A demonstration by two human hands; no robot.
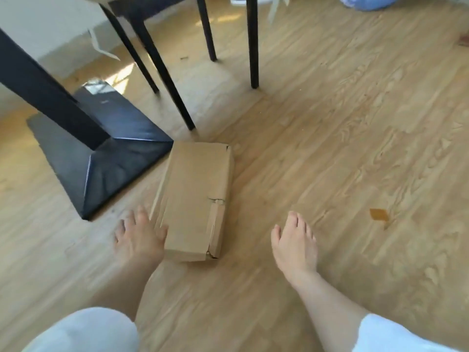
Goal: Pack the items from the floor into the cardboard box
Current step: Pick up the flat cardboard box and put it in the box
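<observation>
A brown cardboard box (195,199) lies flat on the wooden floor with its flaps down, torn along its right edge. My left hand (139,237) reaches forward with fingers spread, touching the box's near left side. Some way to the right of the box, my right hand (295,243) hovers over bare floor, flat and holding nothing. No loose items for packing show near the box.
A black table base (101,163) with a slanted black post sits just left of the box. Black chair legs (253,47) stand behind it. A small brown scrap (378,215) lies on the floor at the right. A blue bag (368,2) is at the top edge.
</observation>
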